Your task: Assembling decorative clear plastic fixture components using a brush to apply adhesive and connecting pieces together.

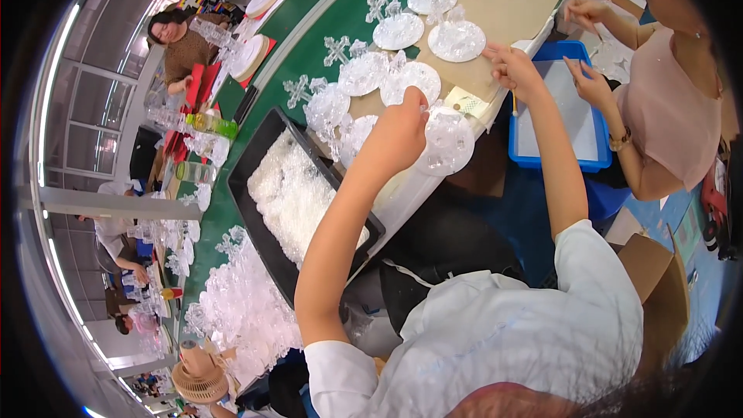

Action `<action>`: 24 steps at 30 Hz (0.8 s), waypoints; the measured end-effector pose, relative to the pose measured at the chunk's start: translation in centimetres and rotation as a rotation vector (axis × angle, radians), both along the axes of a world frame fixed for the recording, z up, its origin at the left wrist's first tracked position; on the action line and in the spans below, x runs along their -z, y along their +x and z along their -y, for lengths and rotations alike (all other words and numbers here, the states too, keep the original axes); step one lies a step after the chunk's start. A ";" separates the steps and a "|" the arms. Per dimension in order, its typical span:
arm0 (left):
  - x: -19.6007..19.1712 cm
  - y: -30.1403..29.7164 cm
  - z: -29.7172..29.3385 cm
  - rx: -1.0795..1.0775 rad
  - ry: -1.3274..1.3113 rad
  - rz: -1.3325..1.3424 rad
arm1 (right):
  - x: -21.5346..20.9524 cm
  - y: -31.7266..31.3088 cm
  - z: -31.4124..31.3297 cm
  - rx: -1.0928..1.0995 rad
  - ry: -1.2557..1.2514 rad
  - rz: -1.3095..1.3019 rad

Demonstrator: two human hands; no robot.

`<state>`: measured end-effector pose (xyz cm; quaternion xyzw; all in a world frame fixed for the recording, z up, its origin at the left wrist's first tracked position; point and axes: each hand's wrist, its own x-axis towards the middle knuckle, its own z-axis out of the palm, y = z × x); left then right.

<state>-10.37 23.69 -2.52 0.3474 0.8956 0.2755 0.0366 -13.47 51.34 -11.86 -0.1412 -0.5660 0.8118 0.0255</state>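
My left hand (396,135) is closed, its fingertips pinched together above the round clear-white bases; whatever they hold is hidden. Below those fingers lies a round clear base (446,142) with a sparkling surface, and just beyond them another round base (411,81). My right hand (512,71) reaches further right with fingers apart, holding nothing that I can see. Its fingertips are at the rim of a round base (457,37). Several such bases stand in rows, some with a clear cross-shaped ornament (337,51) beside them.
A black tray (241,166) of white glittery granules (290,193) stands left of my left arm, near a heap of clear ornaments (244,302). At right, a co-worker's hands are over a blue tray (526,161). Brown board (507,17) covers part of the green table (309,22).
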 end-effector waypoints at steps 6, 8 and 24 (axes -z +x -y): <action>-0.5 0.1 2.9 0.006 -0.006 0.095 | 0.9 6.4 5.0 0.070 0.402 -0.159; -1.2 0.4 3.6 0.023 -0.082 0.172 | 1.0 10.2 7.5 -0.033 0.656 -0.186; -3.7 -2.5 11.9 -0.314 -0.517 -0.128 | 0.3 14.7 16.0 -0.039 1.089 -0.276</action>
